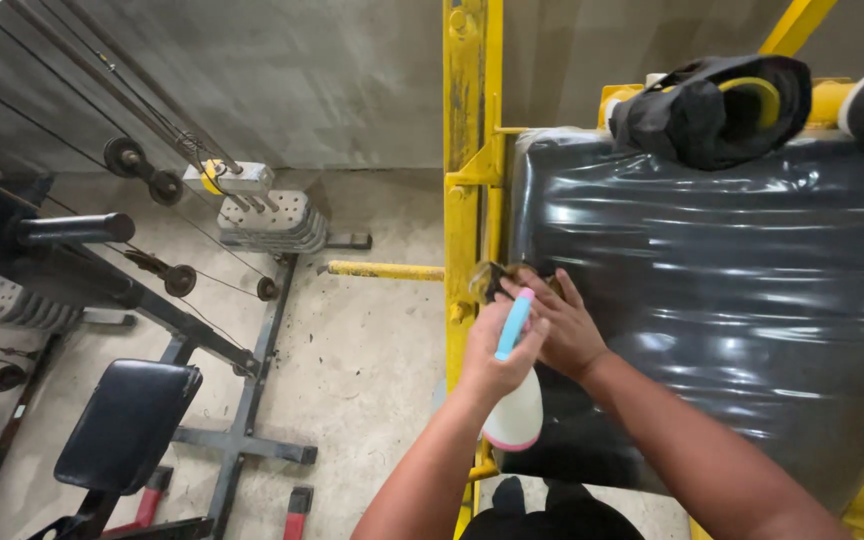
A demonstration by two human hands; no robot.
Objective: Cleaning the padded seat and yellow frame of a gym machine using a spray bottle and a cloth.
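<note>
Black padded bench [712, 300] on yellow frame [465, 200]. At the pad's left edge, left hand [497, 350] is closed around white spray bottle [515, 415]; right hand [562, 325] presses brown cloth [497, 278], fingers bent. Best to aim nozzle at pad, wipe firmly.

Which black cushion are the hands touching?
The big shiny black pad in the yellow frame, under the right hand. The small black seat sits far off left, on the floor.
</note>
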